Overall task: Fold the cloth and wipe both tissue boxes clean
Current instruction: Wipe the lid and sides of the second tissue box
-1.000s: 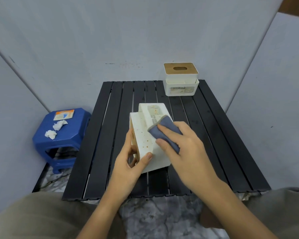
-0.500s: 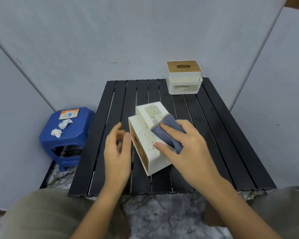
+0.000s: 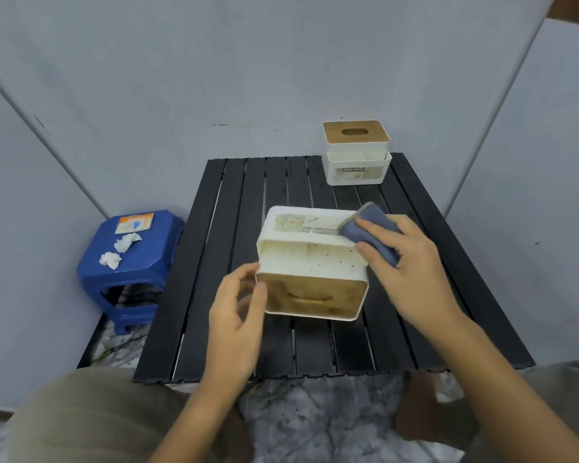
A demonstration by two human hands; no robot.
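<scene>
A white tissue box [image 3: 315,259] with brown specks lies on its side in the middle of the black slatted table [image 3: 234,202], its wooden lid facing me. My left hand [image 3: 234,315] pinches the box's near left corner between thumb and fingers. My right hand [image 3: 411,272] holds the folded blue-grey cloth [image 3: 360,228] against the box's far right corner, fingers over the cloth and thumb at its side. A second white tissue box [image 3: 356,162] with a wooden lid stands upright at the table's far right corner.
A blue plastic stool [image 3: 131,265] stands left of the table with crumpled tissues [image 3: 121,248] and a small packet on it. Grey walls close in behind and on both sides. My knees are at the table's near edge.
The near box has been turned so its wooden lid faces me. My left hand let go, then came back to its left corner. The cloth moved to the box's right end.
</scene>
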